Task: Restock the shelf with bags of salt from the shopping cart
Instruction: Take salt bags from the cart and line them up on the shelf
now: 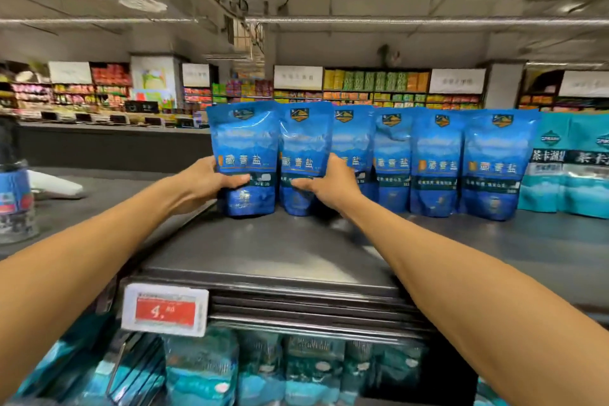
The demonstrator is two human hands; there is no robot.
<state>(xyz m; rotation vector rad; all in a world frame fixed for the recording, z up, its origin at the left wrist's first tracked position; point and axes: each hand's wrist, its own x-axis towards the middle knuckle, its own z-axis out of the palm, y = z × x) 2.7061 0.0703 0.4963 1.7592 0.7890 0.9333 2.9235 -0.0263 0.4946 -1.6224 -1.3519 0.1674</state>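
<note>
While both hands work at the row's outer end, the left hand (211,180) holds the end salt bag (245,158) with its thumb curled across the front, and the right hand (329,184) holds the second salt bag (304,158) the same way, each grip set low on its pouch. Both bags stand upright on the top shelf (280,247), touching each other. Beyond the second bag, four more blue salt bags (435,165) stand in line, then teal bags (566,168) past those. The shopping cart is not in view.

The likeliest trouble, I judge, is a topple: the pouches are soft and stand on narrow bases, so letting go before the bases sit flat, or nudging the second bag sideways, could tip it into its neighbours and bring the line down. The end bag has nothing bracing its free side, so it could fall off that way.

The shelf is dark, smooth metal with a dull sheen, so the bags may slide easily. A red price tag (164,310) hangs on its front edge, with more teal packs (204,369) on the shelf below. Behind the row lie a wide shop floor, stocked wall shelves and a bare ceiling.
</note>
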